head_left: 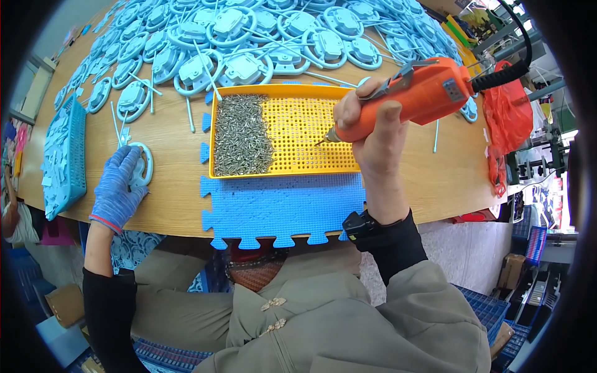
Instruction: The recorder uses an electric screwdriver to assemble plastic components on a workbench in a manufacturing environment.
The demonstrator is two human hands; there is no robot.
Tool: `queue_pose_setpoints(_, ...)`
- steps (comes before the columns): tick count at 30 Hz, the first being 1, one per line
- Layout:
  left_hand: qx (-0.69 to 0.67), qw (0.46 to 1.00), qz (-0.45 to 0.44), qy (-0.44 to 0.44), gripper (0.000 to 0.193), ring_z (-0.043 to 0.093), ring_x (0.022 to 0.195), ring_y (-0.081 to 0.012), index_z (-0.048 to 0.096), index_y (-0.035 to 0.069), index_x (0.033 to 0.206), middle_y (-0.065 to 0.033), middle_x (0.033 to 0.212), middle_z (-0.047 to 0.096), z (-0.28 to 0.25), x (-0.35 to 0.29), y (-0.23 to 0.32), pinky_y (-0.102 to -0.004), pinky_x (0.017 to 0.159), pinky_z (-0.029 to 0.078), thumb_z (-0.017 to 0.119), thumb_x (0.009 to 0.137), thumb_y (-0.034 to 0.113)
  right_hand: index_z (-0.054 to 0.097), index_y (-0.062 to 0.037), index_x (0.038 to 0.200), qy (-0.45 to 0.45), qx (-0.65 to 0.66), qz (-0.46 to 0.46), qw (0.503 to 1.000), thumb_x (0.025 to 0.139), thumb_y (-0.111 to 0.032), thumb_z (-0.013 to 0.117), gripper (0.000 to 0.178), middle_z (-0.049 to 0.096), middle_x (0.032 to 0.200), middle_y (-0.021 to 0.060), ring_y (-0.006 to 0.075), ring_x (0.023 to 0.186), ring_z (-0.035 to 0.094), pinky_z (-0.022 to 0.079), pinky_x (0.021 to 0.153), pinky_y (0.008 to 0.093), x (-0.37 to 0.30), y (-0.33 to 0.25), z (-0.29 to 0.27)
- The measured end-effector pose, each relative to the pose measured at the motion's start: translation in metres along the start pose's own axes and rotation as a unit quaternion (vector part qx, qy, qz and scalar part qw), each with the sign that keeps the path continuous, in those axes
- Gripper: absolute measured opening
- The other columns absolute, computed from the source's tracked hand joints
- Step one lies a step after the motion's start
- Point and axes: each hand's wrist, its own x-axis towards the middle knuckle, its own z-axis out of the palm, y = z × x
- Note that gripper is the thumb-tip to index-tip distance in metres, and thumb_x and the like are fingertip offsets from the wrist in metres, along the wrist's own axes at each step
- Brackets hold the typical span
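My right hand point(380, 142), bare, is wrapped round an orange electric screwdriver point(410, 102). The bit points down and left, above the perforated half of a yellow tray point(305, 173). Small metal screws point(241, 137) fill that tray's left half in a heap. In a blue glove with a red cuff, my left hand point(117, 189) holds a light blue plastic ring-shaped part point(148, 165) with a centre piece on the table at the left. My fingers cover part of it. Under the tray lies a blue foam mat point(286, 205) with jigsaw edges.
Many similar light blue ring parts point(231, 28) are piled across the far side of the wooden table point(174, 205). At the left edge stands a teal basket point(76, 155) of small light blue pieces. A red plastic bag point(507, 118) hangs at the right edge, near the screwdriver's black coiled cord point(500, 76).
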Motion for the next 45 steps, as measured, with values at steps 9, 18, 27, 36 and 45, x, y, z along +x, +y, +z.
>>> queue_pose_setpoints(9,-0.022,0.991,0.067,0.114,0.074,0.053,0.105,-0.0371,0.046,0.004,0.130,-0.0219,0.115,0.052,-0.010,-0.035,0.076,-0.0385,0.090,0.046,0.067,0.059,0.002,0.049,-0.0075,0.097,-0.007,-0.029,-0.001,1.000,0.079,-0.058,0.063,0.055,0.052,0.066,0.0054,0.0155,0.059,0.049,0.039,0.056,0.0297,-0.003,-0.003,0.005)
queue_pose_setpoints(18,-0.139,0.967,0.048,0.208,0.069,0.053,0.099,-0.0357,0.049,0.006,0.127,-0.0173,0.110,0.055,0.053,-0.053,0.192,-0.0427,0.086,0.043,0.076,0.063,0.015,0.053,-0.0069,0.099,-0.100,0.084,-0.061,0.990,0.073,-0.076,0.047,0.074,0.047,0.065,0.0005,0.0136,0.055,0.046,0.039,0.051,0.0267,-0.024,-0.060,0.057)
queue_pose_setpoints(27,-0.252,0.933,0.054,0.249,0.077,0.053,0.100,-0.0358,0.049,0.000,0.125,-0.0164,0.107,0.059,0.075,-0.064,0.160,-0.0439,0.089,0.040,0.081,0.059,0.023,0.047,-0.0061,0.096,-0.156,0.033,0.062,0.985,0.072,-0.071,0.057,0.070,0.048,0.060,0.0026,0.0145,0.050,0.048,0.041,0.047,0.0278,-0.068,-0.034,0.115)
queue_pose_setpoints(36,-0.262,0.929,0.032,0.258,0.073,0.052,0.098,-0.0375,0.049,0.001,0.125,-0.0171,0.107,0.057,0.070,-0.065,0.165,-0.0445,0.087,0.041,0.077,0.061,0.020,0.045,-0.0076,0.092,-0.187,-0.005,0.101,0.977,0.075,-0.064,0.061,0.062,0.049,0.062,0.0031,0.0146,0.054,0.048,0.041,0.051,0.0276,-0.074,-0.033,0.126)
queue_pose_setpoints(45,-0.168,0.962,0.048,0.209,0.070,0.051,0.099,-0.0360,0.050,0.007,0.124,-0.0135,0.112,0.056,0.065,-0.046,0.169,-0.0446,0.087,0.041,0.073,0.063,0.032,0.045,-0.0068,0.094,-0.207,-0.015,0.065,0.976,0.075,-0.057,0.068,0.058,0.049,0.063,0.0043,0.0160,0.054,0.048,0.040,0.050,0.0288,-0.075,-0.026,0.132)
